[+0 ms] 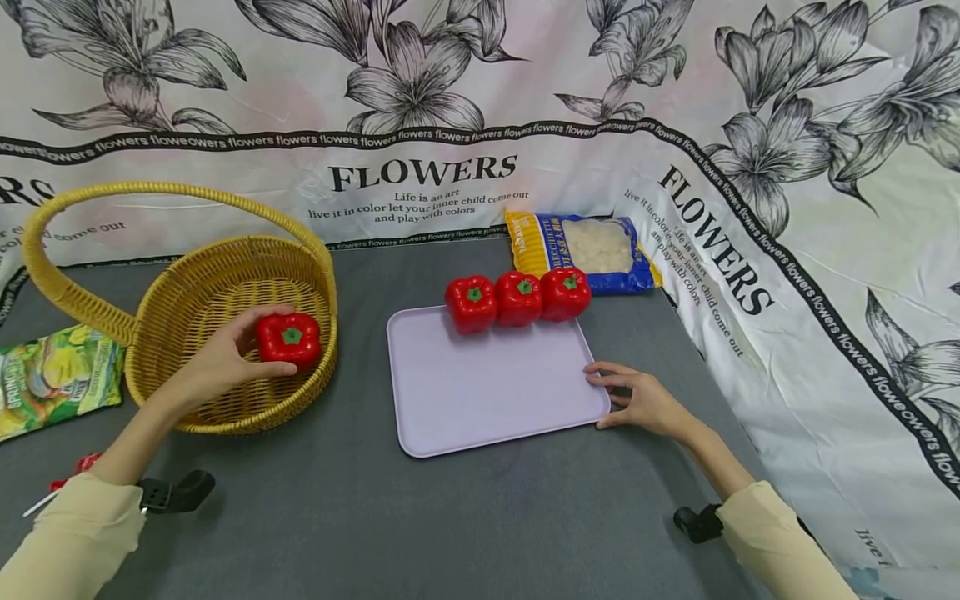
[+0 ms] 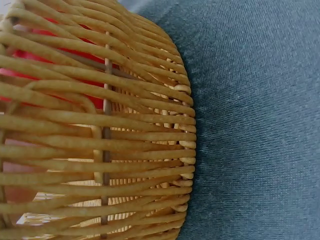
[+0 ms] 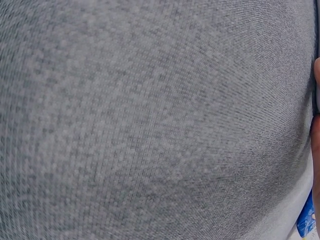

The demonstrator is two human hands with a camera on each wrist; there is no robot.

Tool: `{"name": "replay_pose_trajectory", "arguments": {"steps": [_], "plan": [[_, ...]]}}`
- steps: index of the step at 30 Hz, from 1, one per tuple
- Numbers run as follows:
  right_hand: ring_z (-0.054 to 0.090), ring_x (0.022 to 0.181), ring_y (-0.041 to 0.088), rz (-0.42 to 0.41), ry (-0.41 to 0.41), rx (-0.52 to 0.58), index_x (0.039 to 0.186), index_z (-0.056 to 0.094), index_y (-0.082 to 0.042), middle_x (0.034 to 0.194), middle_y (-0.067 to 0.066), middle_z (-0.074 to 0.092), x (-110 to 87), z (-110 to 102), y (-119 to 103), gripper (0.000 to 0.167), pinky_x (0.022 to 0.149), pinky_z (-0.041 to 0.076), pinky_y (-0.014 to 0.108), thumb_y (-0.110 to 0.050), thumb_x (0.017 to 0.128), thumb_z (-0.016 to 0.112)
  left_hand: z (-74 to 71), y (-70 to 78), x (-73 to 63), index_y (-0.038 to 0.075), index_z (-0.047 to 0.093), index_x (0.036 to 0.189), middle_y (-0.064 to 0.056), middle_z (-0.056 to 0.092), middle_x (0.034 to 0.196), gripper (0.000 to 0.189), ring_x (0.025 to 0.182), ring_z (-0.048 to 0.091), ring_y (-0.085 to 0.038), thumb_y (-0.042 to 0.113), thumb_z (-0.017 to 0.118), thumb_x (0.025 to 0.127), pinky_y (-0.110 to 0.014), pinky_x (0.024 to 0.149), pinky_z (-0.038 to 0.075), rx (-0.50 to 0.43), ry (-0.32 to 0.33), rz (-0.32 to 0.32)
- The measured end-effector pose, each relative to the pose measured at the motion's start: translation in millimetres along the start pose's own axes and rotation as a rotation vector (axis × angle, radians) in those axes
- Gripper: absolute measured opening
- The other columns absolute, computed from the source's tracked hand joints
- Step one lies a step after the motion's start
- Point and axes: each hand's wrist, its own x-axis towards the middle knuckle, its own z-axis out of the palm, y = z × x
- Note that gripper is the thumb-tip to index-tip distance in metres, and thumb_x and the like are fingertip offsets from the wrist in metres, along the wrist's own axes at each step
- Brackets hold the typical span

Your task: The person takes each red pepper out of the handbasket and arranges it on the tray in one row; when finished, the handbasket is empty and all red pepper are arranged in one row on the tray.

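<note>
My left hand (image 1: 225, 354) grips a red bell pepper (image 1: 288, 340) with a green stem spot, thumb on its near side and fingers on the far side. Hand and pepper are within the rim of a yellow wicker basket (image 1: 142, 333). Through the weave, the left wrist view shows red patches of the pepper (image 2: 90, 90). At the right, my other hand (image 1: 637, 402) holds the right edge of a pale lilac tray (image 1: 495, 387), near its front corner. Three more red bell peppers (image 1: 518, 298) stand in a row at the tray's back edge.
Behind the peppers lies a blue and yellow pasta bag (image 1: 592, 250). A green and yellow packet (image 1: 63, 375) sits left of the basket, whose tall handle (image 1: 180, 193) arches over its back. Small red items (image 1: 84, 462) lie by the left forearm. Flower-print cloth (image 1: 420, 183) borders the grey table (image 1: 480, 517).
</note>
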Motion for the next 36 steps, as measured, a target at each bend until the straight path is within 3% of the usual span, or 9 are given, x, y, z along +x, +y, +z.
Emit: {"name": "replay_pose_trajectory", "arguments": {"steps": [8,14,21,31,36], "plan": [[0.038,0.132,0.040,-0.003,0.001,0.005,0.127,0.058,0.007,0.143,0.018,0.044,0.1,-0.1,-0.2,0.068,0.091,0.048,0.039,-0.009,0.068,0.086,-2.2,-1.1,1.5,0.010,0.045,0.142,-0.015,0.047,0.135,0.072,0.104,0.055,-0.005,0.016,0.080,0.079,-0.014,0.081,0.049,0.060,0.026,-0.006],[0.038,0.132,0.040,0.004,0.005,0.001,0.126,0.058,0.007,0.142,0.018,0.044,0.2,-0.1,-0.8,0.068,0.091,0.048,0.039,-0.009,0.067,0.086,-8.1,-0.2,0.0,0.016,0.048,0.143,-0.011,0.051,0.137,0.076,0.107,0.052,0.005,0.018,0.083,0.075,-0.010,0.083,0.046,0.120,0.048,-0.010],[0.039,0.131,0.038,-0.001,0.002,0.003,0.126,0.058,0.007,0.142,0.018,0.045,1.1,-0.6,0.1,0.068,0.091,0.047,0.039,-0.008,0.066,0.087,-9.3,1.1,-2.4,0.022,0.051,0.140,-0.012,0.054,0.133,0.072,0.103,0.054,0.006,0.022,0.083,0.076,-0.012,0.081,0.047,0.154,0.061,-0.024],[0.039,0.131,0.039,0.006,-0.001,-0.002,0.127,0.058,0.007,0.142,0.018,0.044,1.1,-0.3,0.1,0.068,0.092,0.047,0.040,-0.010,0.067,0.087,-12.7,0.8,-3.4,0.015,0.056,0.135,-0.008,0.054,0.130,0.062,0.099,0.060,-0.001,0.016,0.081,0.079,-0.016,0.077,0.051,0.077,0.122,-0.048],[0.038,0.131,0.040,0.008,0.000,-0.005,0.127,0.058,0.007,0.142,0.019,0.044,0.9,-0.7,-1.5,0.068,0.092,0.047,0.040,-0.010,0.068,0.086,-15.8,5.9,-4.5,0.012,0.055,0.136,0.002,0.056,0.125,0.059,0.098,0.061,-0.003,0.012,0.078,0.081,-0.018,0.077,0.053,0.036,0.126,-0.032]]}}
